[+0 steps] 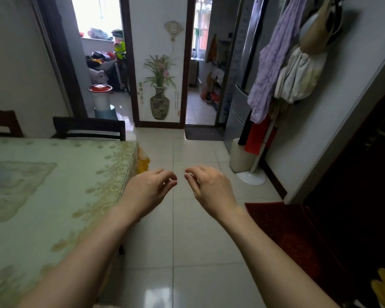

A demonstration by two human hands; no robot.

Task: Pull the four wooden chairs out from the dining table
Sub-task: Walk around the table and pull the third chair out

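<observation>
The dining table [53, 187] with a pale green floral cloth fills the left. Behind its far edge, two dark wooden chair backs show: one chair [89, 127] near the table's far right corner and another chair [3, 122] at the left frame edge, both pushed in. My left hand [149, 190] hovers over the floor just off the table's right edge, fingers loosely curled, holding nothing. My right hand [209, 187] is beside it, also loosely curled and empty. Neither hand touches a chair. Other chairs are out of sight.
Pale tiled floor [187, 252] stretches ahead to two doorways. A coat stand [251, 176] hung with clothes and a fridge [238, 103] stand at right, a red mat [287, 230] lies by a dark door, and a stool with a red lid [100, 94] sits by the left doorway.
</observation>
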